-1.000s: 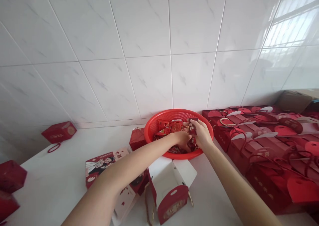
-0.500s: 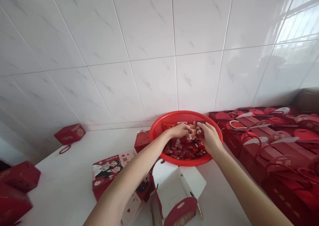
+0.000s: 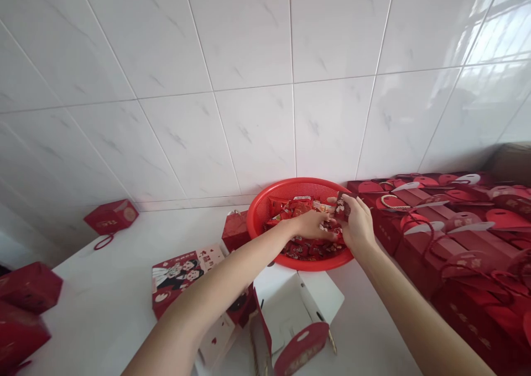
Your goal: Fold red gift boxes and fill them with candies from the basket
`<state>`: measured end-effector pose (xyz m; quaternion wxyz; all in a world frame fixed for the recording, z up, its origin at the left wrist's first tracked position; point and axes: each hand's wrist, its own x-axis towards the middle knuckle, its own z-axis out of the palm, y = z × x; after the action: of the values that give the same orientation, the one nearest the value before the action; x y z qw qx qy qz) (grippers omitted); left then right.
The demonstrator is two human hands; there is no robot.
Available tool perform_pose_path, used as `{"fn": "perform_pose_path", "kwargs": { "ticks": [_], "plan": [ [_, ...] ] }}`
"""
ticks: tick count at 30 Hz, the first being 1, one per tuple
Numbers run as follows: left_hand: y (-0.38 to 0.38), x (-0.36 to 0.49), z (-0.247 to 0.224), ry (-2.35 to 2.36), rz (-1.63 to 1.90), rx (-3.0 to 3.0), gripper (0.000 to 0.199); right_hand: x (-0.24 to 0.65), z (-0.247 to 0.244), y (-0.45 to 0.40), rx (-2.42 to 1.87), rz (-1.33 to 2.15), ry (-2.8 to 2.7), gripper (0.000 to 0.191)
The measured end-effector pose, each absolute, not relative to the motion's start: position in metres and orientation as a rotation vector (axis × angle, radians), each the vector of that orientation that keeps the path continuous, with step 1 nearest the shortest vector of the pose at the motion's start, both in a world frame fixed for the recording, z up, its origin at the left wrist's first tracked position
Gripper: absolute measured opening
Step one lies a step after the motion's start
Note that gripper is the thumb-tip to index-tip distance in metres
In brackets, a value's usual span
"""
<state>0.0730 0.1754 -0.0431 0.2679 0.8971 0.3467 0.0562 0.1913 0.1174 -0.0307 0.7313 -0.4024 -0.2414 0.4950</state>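
Red basket: landmark, its rim [image 3: 309, 264] near the wall on the table [image 3: 103, 298].
Dark red packet: [image 3: 341, 205] over the basket's right part; long axis unclear, partly covered by fingers.
Right hand: [image 3: 357, 221] at the basket's right rim, fingers clamped on the packet; the nearer hand.
Left hand: [image 3: 314, 225] over the basket's middle, thumb and fingers seemingly parted; whether they pinch anything cannot be told. The packet lies up and right of these fingertips.
Wrapped sweets: [image 3: 305, 250] inside the basket, beneath both hands.
Open box: [image 3: 286, 309] just in front of the basket.

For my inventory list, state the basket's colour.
The basket is bright red, as the head view shows.
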Motion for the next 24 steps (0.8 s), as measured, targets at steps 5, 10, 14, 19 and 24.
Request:
{"fn": "perform_pose_path", "kwargs": {
  "ticks": [5, 10, 14, 19, 24],
  "plan": [
    [0.174, 0.076, -0.047, 1.019, 0.069, 2.446, 0.02, 0.191, -0.028, 0.116, -0.863, 1.061, -0.509, 0.014],
    [0.189, 0.062, -0.041, 1.109, 0.374, 2.265, 0.015, 0.19, -0.025, 0.115, -0.816, 1.013, -0.442, 0.013],
    [0.196, 0.056, -0.035, 1.104, 0.63, 2.016, 0.025, 0.191, -0.027, 0.117, -0.817, 1.041, -0.444, 0.015],
    [0.189, 0.06, -0.029, 0.94, 0.714, 1.755, 0.03, 0.193, -0.034, 0.121, -0.838, 1.157, -0.575, 0.028],
    [0.183, 0.058, -0.026, 0.836, 0.77, 1.643, 0.038, 0.194, -0.039, 0.123, -0.841, 1.163, -0.639, 0.032]
  ]
}}
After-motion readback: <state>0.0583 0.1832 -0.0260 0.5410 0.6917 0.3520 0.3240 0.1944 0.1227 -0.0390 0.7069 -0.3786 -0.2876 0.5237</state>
